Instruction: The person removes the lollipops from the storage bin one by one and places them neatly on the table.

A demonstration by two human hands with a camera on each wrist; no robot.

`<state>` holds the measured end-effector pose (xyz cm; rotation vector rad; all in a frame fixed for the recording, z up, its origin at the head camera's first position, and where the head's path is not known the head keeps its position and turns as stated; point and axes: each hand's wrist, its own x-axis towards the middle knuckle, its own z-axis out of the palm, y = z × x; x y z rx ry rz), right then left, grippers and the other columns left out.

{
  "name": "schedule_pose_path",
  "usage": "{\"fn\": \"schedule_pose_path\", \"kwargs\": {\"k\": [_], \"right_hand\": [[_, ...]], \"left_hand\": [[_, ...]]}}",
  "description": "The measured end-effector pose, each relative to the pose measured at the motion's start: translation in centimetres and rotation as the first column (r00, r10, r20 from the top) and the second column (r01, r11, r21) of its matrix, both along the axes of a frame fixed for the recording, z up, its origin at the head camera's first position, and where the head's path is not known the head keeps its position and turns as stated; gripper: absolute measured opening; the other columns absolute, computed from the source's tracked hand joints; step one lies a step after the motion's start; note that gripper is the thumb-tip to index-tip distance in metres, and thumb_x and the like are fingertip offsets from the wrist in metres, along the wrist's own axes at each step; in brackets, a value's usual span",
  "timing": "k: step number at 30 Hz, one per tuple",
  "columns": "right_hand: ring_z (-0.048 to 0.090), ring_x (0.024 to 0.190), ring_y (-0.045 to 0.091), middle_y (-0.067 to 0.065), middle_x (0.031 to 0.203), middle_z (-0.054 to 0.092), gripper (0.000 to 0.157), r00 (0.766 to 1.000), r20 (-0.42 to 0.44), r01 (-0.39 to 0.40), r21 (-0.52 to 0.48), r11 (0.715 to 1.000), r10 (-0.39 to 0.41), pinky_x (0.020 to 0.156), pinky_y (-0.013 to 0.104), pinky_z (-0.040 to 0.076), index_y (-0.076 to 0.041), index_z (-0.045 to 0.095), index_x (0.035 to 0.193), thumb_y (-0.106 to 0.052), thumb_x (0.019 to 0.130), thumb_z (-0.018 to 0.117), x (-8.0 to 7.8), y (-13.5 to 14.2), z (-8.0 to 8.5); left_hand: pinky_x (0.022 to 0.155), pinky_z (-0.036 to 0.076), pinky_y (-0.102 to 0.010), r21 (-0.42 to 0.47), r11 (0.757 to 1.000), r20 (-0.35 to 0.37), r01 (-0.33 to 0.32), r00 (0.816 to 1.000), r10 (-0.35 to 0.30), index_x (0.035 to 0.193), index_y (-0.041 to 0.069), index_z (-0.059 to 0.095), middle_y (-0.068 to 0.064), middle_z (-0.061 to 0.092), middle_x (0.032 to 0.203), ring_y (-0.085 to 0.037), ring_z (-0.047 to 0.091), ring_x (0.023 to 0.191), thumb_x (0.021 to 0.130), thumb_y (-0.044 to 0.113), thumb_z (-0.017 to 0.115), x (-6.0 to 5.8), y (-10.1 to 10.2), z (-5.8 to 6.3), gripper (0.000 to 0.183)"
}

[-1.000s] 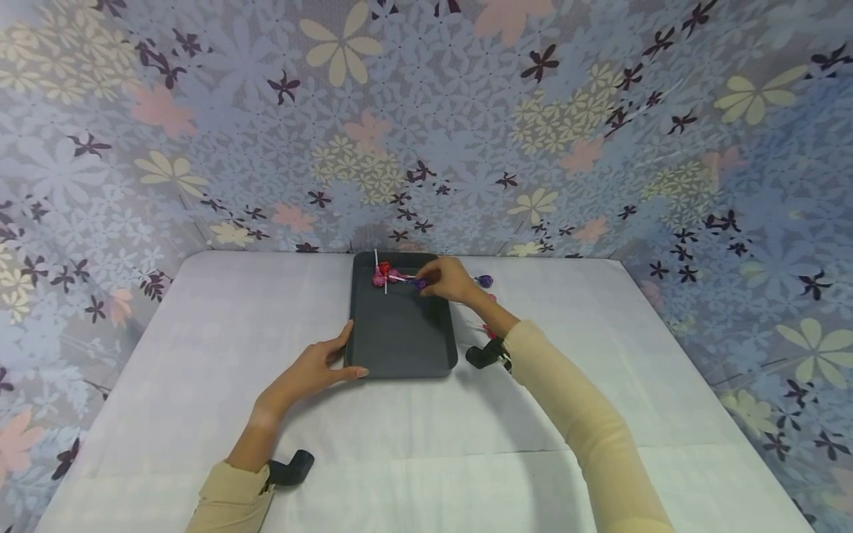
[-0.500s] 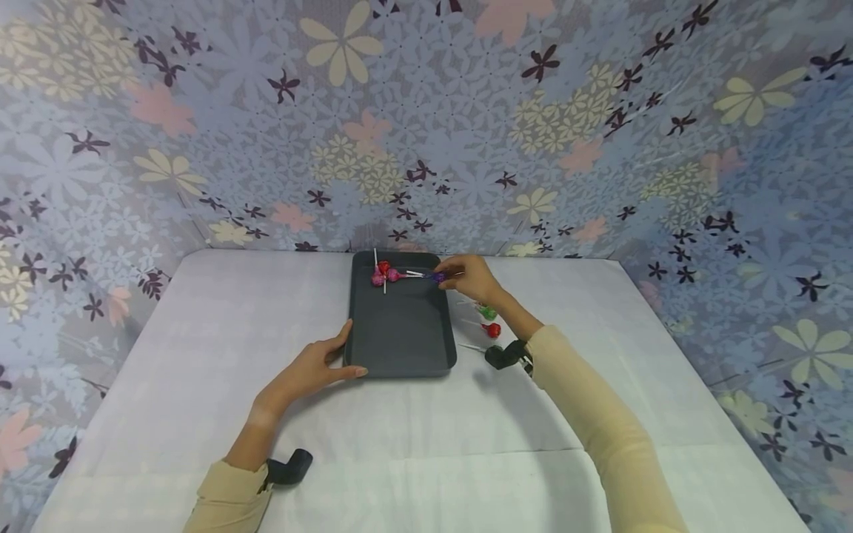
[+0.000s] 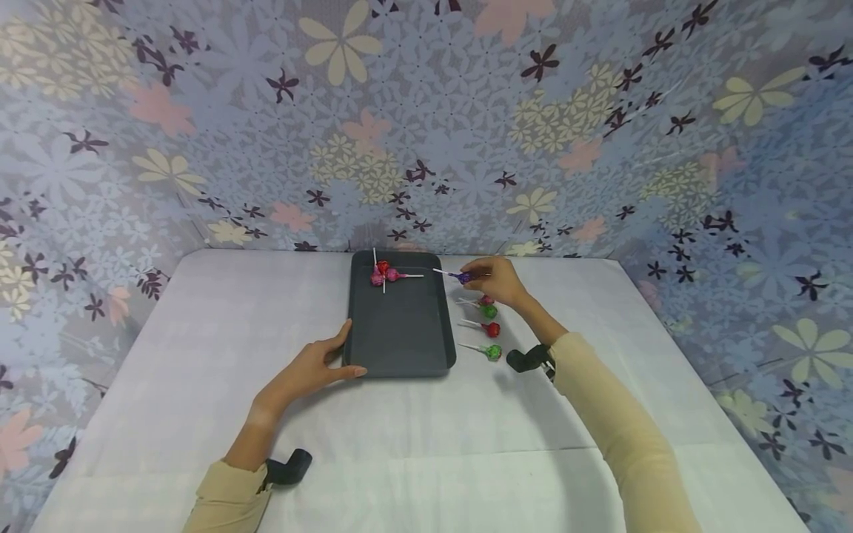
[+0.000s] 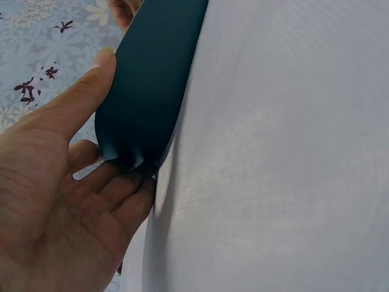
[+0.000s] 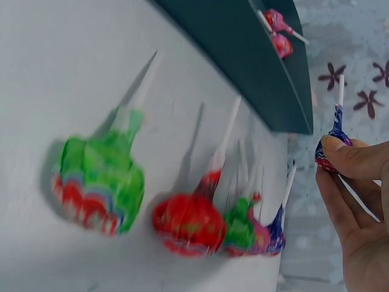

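Right grip [image 3: 497,281] pinches a purple lollipop [image 3: 462,277] by its wrapped head, near the far edge of the bench [image 3: 233,311], just right of the tray [image 3: 400,326]. Left grip [image 3: 313,371] holds the tray at its near-left corner.

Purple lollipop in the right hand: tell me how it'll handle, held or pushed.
The purple lollipop is probably light, since the right hand holds it in a pinch. Its stick seems stiff, jutting straight without drooping. Pushed, its rounded head would likely roll, swinging the stick around.

Purple lollipop [image 3: 464,277] beside gray tray [image 3: 402,326]
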<state>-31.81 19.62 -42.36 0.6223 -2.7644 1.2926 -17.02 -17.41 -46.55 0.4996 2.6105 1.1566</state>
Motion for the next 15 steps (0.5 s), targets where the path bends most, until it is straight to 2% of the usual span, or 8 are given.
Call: {"fn": "schedule_pose_path", "kwargs": {"k": [7,15], "right_hand": [[0.068,0.103,0.036,0.023,0.109,0.07,0.029,0.996,0.0,0.087,0.022,0.996,-0.087,0.083,0.042,0.059,0.005,0.071,0.11,0.001,0.082,0.075,0.0,2.4,-0.5],[0.067,0.105,0.038,0.024,0.112,0.069,0.031,0.987,-0.002,0.159,0.032,0.987,-0.159,0.085,0.045,0.058,0.005,0.07,0.112,0.0,0.082,0.075,-0.1,4.7,-1.5]], "left_hand": [[0.113,0.033,-0.055,-0.004,1.0,-0.007,0.005,1.0,-0.005,0.157,0.009,0.017,-0.021,0.029,0.155,-0.041,0.031,0.142,0.086,0.05,0.07,0.0,0.0,0.0,0.098],[0.113,0.033,-0.055,-0.002,1.0,-0.015,0.007,1.0,-0.007,0.157,0.008,0.017,-0.021,0.028,0.155,-0.041,0.031,0.142,0.086,0.05,0.07,0.0,0.0,0.0,0.097]]}}
